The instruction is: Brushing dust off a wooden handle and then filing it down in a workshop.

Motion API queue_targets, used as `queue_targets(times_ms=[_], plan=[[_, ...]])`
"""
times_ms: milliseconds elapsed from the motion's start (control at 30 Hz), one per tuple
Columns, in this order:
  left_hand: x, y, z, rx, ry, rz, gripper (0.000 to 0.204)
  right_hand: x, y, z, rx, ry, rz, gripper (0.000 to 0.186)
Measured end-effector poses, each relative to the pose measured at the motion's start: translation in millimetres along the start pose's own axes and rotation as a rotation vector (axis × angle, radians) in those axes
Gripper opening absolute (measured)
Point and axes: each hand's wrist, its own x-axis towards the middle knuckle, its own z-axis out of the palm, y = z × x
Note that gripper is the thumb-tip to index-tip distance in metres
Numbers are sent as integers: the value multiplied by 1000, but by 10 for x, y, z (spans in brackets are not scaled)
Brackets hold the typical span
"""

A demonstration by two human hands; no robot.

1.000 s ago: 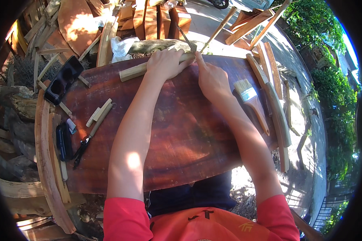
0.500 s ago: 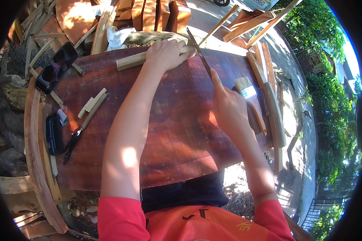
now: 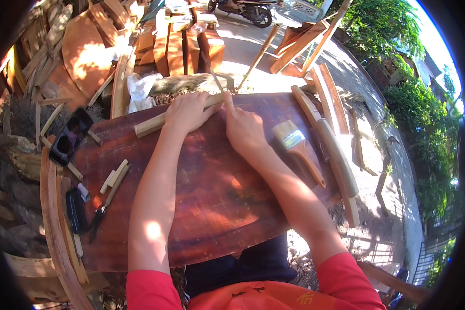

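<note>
My left hand [image 3: 187,112] is closed over a pale squared wooden stick [image 3: 151,125], pressing it near the far edge of the dark reddish-brown tabletop [image 3: 212,206]. My right hand [image 3: 243,127] grips a long, narrow metal blade [image 3: 211,71], its index finger stretched forward along it. That blade slants away over the stick's right end, past the table's far edge. The handle is hidden inside my fist, and I cannot tell the blade's exact kind. To the right of my right hand lies a flat paintbrush [image 3: 298,150] with a wooden handle.
A black phone [image 3: 71,136] leans at the left edge. Short wooden pieces [image 3: 113,175], a dark-handled tool [image 3: 99,214] and a black case [image 3: 76,209] lie nearby. Wooden bars [image 3: 330,150] line the right edge. Wooden blocks [image 3: 175,51] and a motorbike [image 3: 248,9] stand beyond.
My right hand has pushed the blade forward and left, bringing it close to my left hand. The view has tilted, showing more ground beyond the table. My left hand still holds the stick.
</note>
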Motion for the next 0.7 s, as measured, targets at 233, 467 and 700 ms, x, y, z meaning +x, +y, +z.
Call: queue_targets(times_ms=[233, 467, 700], plan=[[-17, 26, 43, -22, 76, 1, 58, -49, 29, 74, 50, 86, 2, 68], [-13, 45, -4, -27, 74, -49, 51, -74, -11, -24, 54, -15, 36, 71], [-6, 67, -5, -59, 33, -58, 56, -116, 30, -107, 13, 6, 40, 62]])
